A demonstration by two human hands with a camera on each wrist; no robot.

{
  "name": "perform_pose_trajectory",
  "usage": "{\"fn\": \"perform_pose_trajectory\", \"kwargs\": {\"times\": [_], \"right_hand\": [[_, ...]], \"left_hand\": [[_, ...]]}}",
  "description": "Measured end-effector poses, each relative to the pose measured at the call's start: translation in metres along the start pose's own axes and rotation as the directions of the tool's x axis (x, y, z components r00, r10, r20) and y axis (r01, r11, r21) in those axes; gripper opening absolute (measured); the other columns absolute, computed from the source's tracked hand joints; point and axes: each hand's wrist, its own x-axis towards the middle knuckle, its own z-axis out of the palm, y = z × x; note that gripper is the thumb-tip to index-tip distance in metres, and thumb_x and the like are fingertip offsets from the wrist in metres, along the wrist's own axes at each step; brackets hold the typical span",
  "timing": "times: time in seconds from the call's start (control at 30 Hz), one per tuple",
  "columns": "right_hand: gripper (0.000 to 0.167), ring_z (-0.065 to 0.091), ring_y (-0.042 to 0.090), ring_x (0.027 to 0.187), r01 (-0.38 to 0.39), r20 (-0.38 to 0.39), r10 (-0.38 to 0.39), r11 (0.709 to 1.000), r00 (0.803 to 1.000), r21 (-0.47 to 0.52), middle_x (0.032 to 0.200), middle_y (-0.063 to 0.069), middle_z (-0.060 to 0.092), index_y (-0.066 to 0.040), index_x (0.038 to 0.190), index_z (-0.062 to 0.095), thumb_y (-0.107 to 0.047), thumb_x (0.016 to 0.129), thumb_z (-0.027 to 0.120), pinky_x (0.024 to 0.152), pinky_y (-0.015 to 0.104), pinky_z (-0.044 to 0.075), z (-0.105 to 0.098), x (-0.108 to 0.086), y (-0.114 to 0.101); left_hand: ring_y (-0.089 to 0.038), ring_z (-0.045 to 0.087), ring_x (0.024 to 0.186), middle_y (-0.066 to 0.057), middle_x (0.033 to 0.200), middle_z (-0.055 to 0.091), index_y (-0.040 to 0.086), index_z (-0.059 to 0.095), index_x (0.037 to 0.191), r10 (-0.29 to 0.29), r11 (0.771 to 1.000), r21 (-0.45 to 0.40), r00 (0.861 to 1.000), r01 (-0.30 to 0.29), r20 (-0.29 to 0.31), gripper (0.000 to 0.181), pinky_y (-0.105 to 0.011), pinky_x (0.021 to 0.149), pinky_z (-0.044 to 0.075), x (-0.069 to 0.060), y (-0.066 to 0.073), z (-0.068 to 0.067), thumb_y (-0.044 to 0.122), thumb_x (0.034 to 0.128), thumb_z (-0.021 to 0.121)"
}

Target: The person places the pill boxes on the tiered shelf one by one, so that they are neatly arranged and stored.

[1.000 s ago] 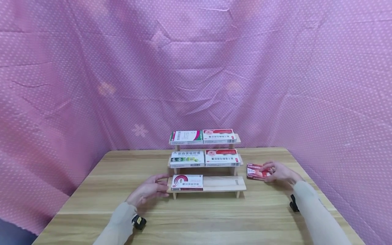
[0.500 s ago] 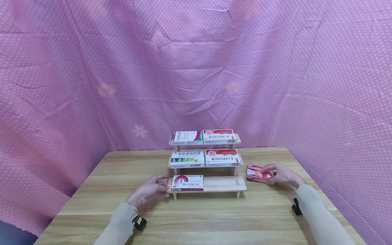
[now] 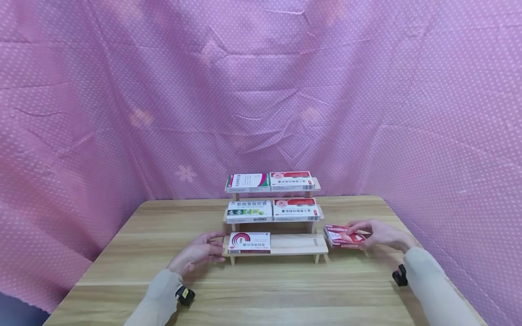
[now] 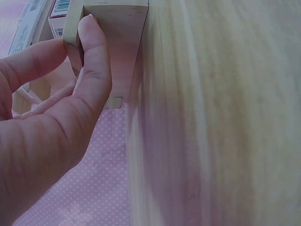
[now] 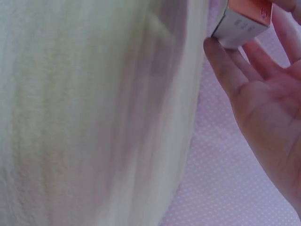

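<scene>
A three-tier wooden display stand (image 3: pixel 297 244) stands mid-table. My left hand (image 3: pixel 200 251) pinches the left end of its lowest shelf; the left wrist view shows the thumb and fingers on either side of the board end (image 4: pixel 74 40). My right hand (image 3: pixel 381 234) holds a red medicine box (image 3: pixel 344 237) near the right end of that shelf, slightly tilted. In the right wrist view only one end of the red box (image 5: pixel 244 21) shows, between the fingers. A white medicine box with red arcs (image 3: pixel 249 243) lies on the left half of the lowest shelf.
On the middle shelf lie a white-and-green box (image 3: pixel 249 211) and a red-and-white box (image 3: pixel 296 209). The top shelf bears a white box with green and magenta (image 3: pixel 248 180) and another red-and-white box (image 3: pixel 292 178). A pink dotted cloth (image 3: pixel 261 90) hangs behind the wooden table (image 3: pixel 261 294).
The red box in my right hand has come nearer, turned a little and shifted slightly left toward the lowest shelf. My left hand and the stand have stayed in place.
</scene>
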Motion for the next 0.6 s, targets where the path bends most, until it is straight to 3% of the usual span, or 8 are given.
{"fn": "perform_pose_trajectory", "kwargs": {"times": [0.17,0.37,0.6], "right_hand": [[0.049,0.025,0.052,0.141,0.043,0.045,-0.046,0.998,0.998,0.053,0.152,0.027,0.036,-0.011,0.119,0.069,-0.005,0.071,0.077,0.115,0.07,0.015,-0.002,-0.002,-0.003],[0.05,0.026,0.049,0.14,0.069,0.077,-0.073,0.996,0.994,0.054,0.152,0.025,0.038,-0.01,0.121,0.069,-0.003,0.071,0.077,0.115,0.062,0.022,-0.001,-0.001,-0.009],[0.05,0.028,0.046,0.141,0.047,0.083,-0.052,0.997,0.995,0.061,0.154,0.02,0.036,-0.017,0.121,0.069,-0.006,0.072,0.078,0.116,0.055,0.027,0.005,0.001,-0.018]], "left_hand": [[-0.025,0.066,0.093,-0.02,0.115,0.056,-0.006,0.025,0.15,0.003,1.0,0.003,1.0,-0.003,-0.003,0.073,-0.044,0.094,0.057,0.0,0.001,0.0,-0.005,0.086,0.061],[-0.025,0.066,0.095,-0.022,0.118,0.056,-0.006,0.023,0.15,0.006,1.0,0.001,1.0,-0.006,0.004,0.074,-0.045,0.095,0.057,0.0,0.001,-0.001,-0.005,0.0859,0.061],[-0.025,0.065,0.096,-0.022,0.12,0.056,-0.006,0.022,0.151,0.004,1.0,0.001,1.0,-0.004,0.008,0.075,-0.043,0.094,0.057,0.0,0.001,0.0,-0.006,0.0859,0.061]]}}
